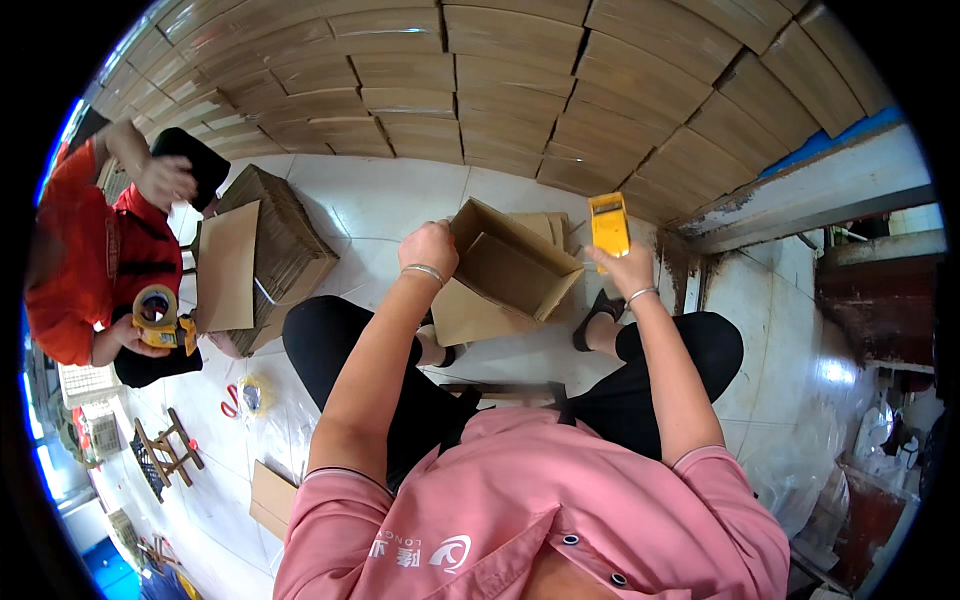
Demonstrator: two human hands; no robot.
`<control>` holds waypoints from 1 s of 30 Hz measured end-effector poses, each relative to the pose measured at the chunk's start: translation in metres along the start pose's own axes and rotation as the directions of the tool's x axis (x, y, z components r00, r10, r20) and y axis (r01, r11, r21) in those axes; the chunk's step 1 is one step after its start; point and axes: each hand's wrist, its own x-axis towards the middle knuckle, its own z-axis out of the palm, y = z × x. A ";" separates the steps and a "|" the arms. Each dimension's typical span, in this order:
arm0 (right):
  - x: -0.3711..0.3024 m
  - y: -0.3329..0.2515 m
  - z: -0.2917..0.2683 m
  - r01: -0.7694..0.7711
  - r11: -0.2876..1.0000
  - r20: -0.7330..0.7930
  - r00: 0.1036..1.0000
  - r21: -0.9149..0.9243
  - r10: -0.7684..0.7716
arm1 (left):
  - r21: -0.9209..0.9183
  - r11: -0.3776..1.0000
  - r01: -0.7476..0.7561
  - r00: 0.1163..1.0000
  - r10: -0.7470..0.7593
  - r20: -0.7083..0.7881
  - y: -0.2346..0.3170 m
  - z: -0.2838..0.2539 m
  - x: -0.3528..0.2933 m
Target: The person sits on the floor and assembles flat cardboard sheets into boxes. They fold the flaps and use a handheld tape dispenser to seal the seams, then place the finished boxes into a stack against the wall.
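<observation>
1. Co-worker in red (80,260), at my far left; one hand holds a taped-up dispenser (166,326) with its roll loaded, and the other is raised.
2. Small wooden stool (165,450), on the floor.
3. Scissors (230,402), red-handled, on the floor near a roll of tape (256,394).
4. Bundle of flattened cardboard (290,235), strapped, with a loose sheet (228,268) against its left side.
5. My left hand (428,250), banded at the wrist; fingers curled closed on the box's upper left corner.
6. Cardboard box (515,262), one, open-mouthed, between my feet; flat cardboard (472,318) shows beneath it, whether flap or separate sheet I cannot tell.
7. Wall of stacked cartons (510,100), across the far side.
8. Yellow tape dispenser (609,225), raised just right of the box, apart from it.
9. My right hand (628,268), closed around that dispenser's lower end.
10. Clear plastic (800,465), crumpled, at my far right.
</observation>
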 end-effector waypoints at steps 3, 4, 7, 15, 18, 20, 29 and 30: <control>-0.033 0.001 0.012 -0.083 0.992 0.006 0.997 0.095 0.083 | -0.002 0.999 0.035 0.999 -0.035 -0.016 0.010 0.001 -0.002; -0.038 0.007 0.020 -0.093 0.986 -0.026 0.995 0.141 0.097 | 0.009 0.999 0.047 0.999 -0.047 -0.022 0.015 0.001 -0.001; -0.058 -0.013 0.028 -0.117 0.896 -0.033 0.989 0.429 0.145 | 0.016 0.994 0.112 0.994 -0.112 0.004 0.011 0.002 -0.001; -0.052 -0.019 0.049 -0.150 0.989 -0.097 0.984 -0.003 0.149 | 0.050 0.997 0.056 0.994 -0.060 0.095 0.020 -0.010 -0.005; -0.046 -0.026 0.061 -0.214 0.957 -0.156 0.970 -0.195 0.185 | 0.056 0.992 -0.109 0.983 0.116 -0.142 0.018 0.001 -0.017; -0.041 -0.030 0.065 -0.256 0.917 -0.170 0.962 -0.306 0.211 | -0.095 0.955 -0.280 0.941 0.253 -0.223 0.014 0.003 -0.023; -0.033 -0.033 0.067 -0.217 0.940 -0.140 0.973 -0.262 0.185 | -0.195 0.952 -0.236 0.947 0.180 -0.266 0.010 0.013 -0.005; -0.033 -0.032 0.067 -0.215 0.940 -0.135 0.973 -0.266 0.185 | -0.262 0.947 -0.186 0.932 0.085 -0.353 0.011 0.021 -0.005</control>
